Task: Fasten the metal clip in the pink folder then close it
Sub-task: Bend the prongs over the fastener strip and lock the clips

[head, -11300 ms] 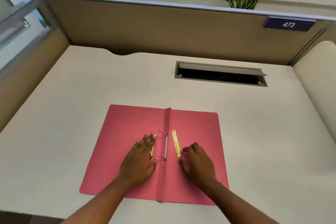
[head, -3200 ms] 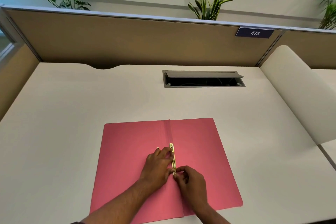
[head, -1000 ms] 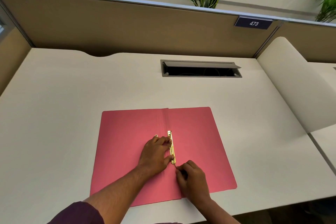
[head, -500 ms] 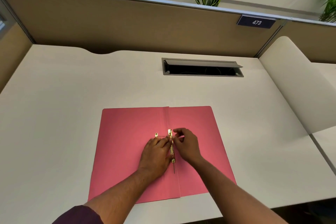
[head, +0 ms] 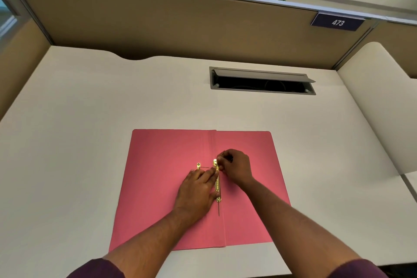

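Observation:
The pink folder [head: 162,187] lies open and flat near the desk's front edge. A gold metal clip bar [head: 217,185] runs along its centre fold, with a thin prong sticking out flat below its near end. My left hand [head: 197,194] lies flat on the left flap, fingertips pressing the bar. My right hand [head: 235,168] is at the bar's far end, thumb and fingers pinched on the upper thin prong. A second small gold piece [head: 198,166] shows just left of the bar, mostly hidden by my left hand.
A grey cable hatch [head: 261,81] is sunk in the white desk [head: 90,119] behind the folder, its lid raised. Tan partition panels [head: 158,22] wall the desk at back and left. A curved white divider [head: 383,101] rises on the right.
Over the last second my right hand left the bar's near end, where the lower prong now lies flat, and went to its far end. The left hand stayed pressing the bar.

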Demonstrator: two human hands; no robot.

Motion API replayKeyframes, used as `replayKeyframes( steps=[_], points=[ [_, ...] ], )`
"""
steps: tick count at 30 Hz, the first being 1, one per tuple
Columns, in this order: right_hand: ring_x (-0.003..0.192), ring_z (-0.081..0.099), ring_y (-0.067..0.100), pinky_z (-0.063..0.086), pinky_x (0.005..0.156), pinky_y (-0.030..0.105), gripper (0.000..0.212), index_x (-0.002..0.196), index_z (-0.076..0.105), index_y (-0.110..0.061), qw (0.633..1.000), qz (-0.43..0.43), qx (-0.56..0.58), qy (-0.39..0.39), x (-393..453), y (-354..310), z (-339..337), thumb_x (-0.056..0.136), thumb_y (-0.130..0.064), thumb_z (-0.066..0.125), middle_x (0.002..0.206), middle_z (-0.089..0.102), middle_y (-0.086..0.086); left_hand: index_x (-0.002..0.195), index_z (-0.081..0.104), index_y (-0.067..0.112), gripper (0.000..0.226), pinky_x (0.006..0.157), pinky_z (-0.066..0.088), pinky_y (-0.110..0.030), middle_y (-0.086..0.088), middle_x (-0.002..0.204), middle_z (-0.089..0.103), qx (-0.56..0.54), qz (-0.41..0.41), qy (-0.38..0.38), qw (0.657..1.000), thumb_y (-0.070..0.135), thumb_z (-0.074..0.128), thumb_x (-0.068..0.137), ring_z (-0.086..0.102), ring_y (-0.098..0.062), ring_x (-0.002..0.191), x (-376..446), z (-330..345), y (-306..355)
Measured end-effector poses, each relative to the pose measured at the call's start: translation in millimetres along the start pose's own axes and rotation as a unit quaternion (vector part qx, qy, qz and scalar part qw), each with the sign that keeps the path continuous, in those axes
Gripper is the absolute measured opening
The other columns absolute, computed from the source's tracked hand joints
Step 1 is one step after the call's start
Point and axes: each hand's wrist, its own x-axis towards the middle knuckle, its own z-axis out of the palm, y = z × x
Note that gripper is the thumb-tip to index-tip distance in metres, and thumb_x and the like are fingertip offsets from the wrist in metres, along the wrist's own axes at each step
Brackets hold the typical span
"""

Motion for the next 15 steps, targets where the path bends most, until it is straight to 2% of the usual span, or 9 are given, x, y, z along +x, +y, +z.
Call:
replayKeyframes(
  steps=[5, 10, 15],
  points=[
    [0.072, 0.072, 0.016, 0.061, 0.075, 0.041, 0.005, 0.090, 0.079, -0.018, 0.997, -0.038, -0.063, -0.032, 11.7, -4.5, 2.3, 0.089, -0.016, 0.074, 0.086, 0.078, -0.005, 0.145, 0.046, 0.022, 0.063, 0.111, 0.037, -0.039, 0.009, 0.149, 0.047, -0.003, -0.008, -0.009, 1.000, 0.048, 0.058, 0.090, 0.045, -0.019, 0.123, -0.1, 1.0, -0.2],
    [0.083, 0.059, 0.005, 0.050, 0.070, 0.029, 0.011, 0.095, 0.077, -0.028, 0.987, -0.069, -0.140, -0.050, 18.5, -5.2, 4.7, 0.085, -0.035, 0.078, 0.102, 0.062, -0.008, 0.149, 0.039, 0.022, 0.066, 0.113, 0.034, -0.039, 0.010, 0.152, 0.043, -0.003, -0.011, -0.016, 1.000, 0.050, 0.054, 0.091, 0.042, -0.018, 0.125, 0.1, 1.1, 0.0],
    [0.076, 0.055, -0.003, 0.042, 0.063, 0.021, 0.013, 0.088, 0.078, -0.030, 0.987, -0.064, -0.134, -0.060, 25.9, -9.4, 5.9, 0.078, -0.034, 0.084, 0.096, 0.061, -0.009, 0.151, 0.035, 0.023, 0.067, 0.114, 0.033, -0.039, 0.011, 0.153, 0.041, -0.003, -0.015, -0.016, 1.000, 0.050, 0.053, 0.092, 0.041, -0.017, 0.125, -0.4, 1.7, -0.9]
  ],
)
